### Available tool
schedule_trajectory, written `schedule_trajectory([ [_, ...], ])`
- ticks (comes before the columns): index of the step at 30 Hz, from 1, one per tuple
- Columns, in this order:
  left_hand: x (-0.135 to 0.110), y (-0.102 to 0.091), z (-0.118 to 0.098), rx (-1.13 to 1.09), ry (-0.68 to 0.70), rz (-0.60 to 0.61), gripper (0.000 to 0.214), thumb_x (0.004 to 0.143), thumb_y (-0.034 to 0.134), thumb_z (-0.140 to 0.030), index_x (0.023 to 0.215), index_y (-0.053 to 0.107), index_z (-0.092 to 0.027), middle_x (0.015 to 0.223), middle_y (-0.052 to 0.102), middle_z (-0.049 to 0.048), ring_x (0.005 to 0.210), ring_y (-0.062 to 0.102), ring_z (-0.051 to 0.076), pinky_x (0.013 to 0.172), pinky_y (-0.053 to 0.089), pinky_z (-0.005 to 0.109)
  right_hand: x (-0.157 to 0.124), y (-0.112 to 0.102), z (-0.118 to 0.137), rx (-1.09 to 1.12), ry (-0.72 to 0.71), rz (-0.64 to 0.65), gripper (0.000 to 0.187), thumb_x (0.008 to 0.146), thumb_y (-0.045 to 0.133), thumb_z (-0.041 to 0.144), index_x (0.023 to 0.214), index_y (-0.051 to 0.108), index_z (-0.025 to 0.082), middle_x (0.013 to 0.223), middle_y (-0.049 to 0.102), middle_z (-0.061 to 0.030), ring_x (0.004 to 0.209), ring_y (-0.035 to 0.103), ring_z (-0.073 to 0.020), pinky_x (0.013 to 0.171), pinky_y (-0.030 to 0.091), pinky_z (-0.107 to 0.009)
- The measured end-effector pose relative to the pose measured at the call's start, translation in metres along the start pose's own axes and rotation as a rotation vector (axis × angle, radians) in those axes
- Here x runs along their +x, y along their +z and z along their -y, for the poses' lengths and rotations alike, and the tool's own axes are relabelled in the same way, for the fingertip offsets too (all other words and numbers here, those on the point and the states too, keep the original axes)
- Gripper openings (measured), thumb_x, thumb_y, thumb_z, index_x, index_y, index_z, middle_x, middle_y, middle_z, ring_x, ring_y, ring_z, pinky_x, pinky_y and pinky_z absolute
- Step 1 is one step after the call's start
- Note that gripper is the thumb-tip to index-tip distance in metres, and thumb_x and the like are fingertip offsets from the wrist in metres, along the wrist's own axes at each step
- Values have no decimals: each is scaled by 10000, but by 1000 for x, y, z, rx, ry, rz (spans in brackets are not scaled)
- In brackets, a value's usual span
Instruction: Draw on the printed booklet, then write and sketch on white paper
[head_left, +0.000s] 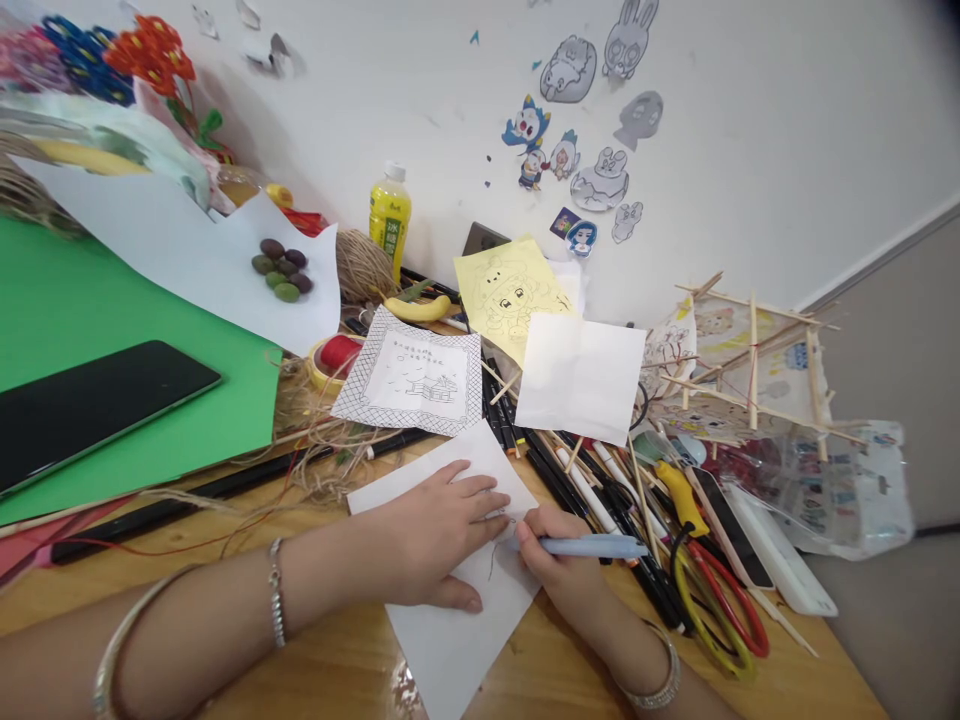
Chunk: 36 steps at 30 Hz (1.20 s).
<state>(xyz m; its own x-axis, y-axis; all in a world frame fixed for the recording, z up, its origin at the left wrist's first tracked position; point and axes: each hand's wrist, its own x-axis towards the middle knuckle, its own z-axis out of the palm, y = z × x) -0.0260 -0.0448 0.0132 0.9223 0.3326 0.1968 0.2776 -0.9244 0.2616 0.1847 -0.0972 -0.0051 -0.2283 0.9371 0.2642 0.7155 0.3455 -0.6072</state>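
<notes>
A white sheet of paper (pixel 450 650) lies at a slant on the wooden table in front of me. My left hand (pixel 450 535) rests flat on it, fingers spread. My right hand (pixel 559 565) grips a light blue pen (pixel 600 546), its tip hidden behind the fingers near the sheet's right edge. A few thin dark lines show on the paper between my hands. Just beyond the sheet lie a drawing with a crosshatched border (pixel 420 375), a blank white square of paper (pixel 581 375) and a yellow sheet with a cartoon drawing (pixel 510 300).
Several markers (pixel 555 480) and sticks crowd the right, beside scissors (pixel 720 610) and a phone (pixel 727 525). A stick frame (pixel 754 370) stands behind. Leftward are a black phone (pixel 97 410) on green card (pixel 247 400), twine (pixel 367 265) and a yellow bottle (pixel 390 215).
</notes>
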Motion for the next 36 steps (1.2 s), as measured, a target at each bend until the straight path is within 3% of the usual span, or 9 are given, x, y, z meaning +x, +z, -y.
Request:
schedule_trajectory([
  [7, 0, 1, 0, -2, 3, -22, 668, 793, 655, -566, 1305, 538, -152, 1320, 568, 136, 1241, 461, 326, 1099, 216, 492, 2, 1, 1, -31, 19, -66, 343, 840, 424, 256, 532, 276, 227, 485, 369, 46, 473, 391, -120, 460, 303, -249],
  [13, 0, 2, 0, 4, 6, -12, 658, 794, 650, -568, 1298, 545, -157, 1330, 558, 140, 1248, 457, 333, 1103, 217, 499, 0, 2, -1, -16, 35, -58, 335, 848, 429, 245, 525, 349, 215, 500, 438, 30, 491, 415, -120, 470, 328, -248],
  [19, 0, -1, -1, -4, -4, 22, 646, 811, 641, -556, 1300, 543, -145, 1365, 529, 143, 1268, 437, 335, 1104, 208, 503, 1, 2, 0, -36, 56, -133, 335, 827, 420, 245, 538, 251, 230, 484, 338, 56, 474, 363, -116, 453, 297, -250],
  [27, -1, 5, 2, 0, 12, -20, 660, 798, 646, -573, 1295, 547, -152, 1354, 537, 141, 1256, 450, 330, 1109, 209, 506, 1, 3, 1, 5, 65, -133, 339, 826, 436, 248, 531, 269, 230, 491, 361, 49, 483, 376, -120, 456, 310, -247],
  [36, 1, 1, -1, 8, 6, 11, 663, 810, 634, -566, 1300, 543, -128, 1364, 530, 150, 1266, 441, 343, 1098, 220, 518, 1, 5, 3, 67, 130, -219, 322, 808, 440, 271, 534, 276, 236, 493, 345, 55, 481, 373, -120, 468, 317, -247],
])
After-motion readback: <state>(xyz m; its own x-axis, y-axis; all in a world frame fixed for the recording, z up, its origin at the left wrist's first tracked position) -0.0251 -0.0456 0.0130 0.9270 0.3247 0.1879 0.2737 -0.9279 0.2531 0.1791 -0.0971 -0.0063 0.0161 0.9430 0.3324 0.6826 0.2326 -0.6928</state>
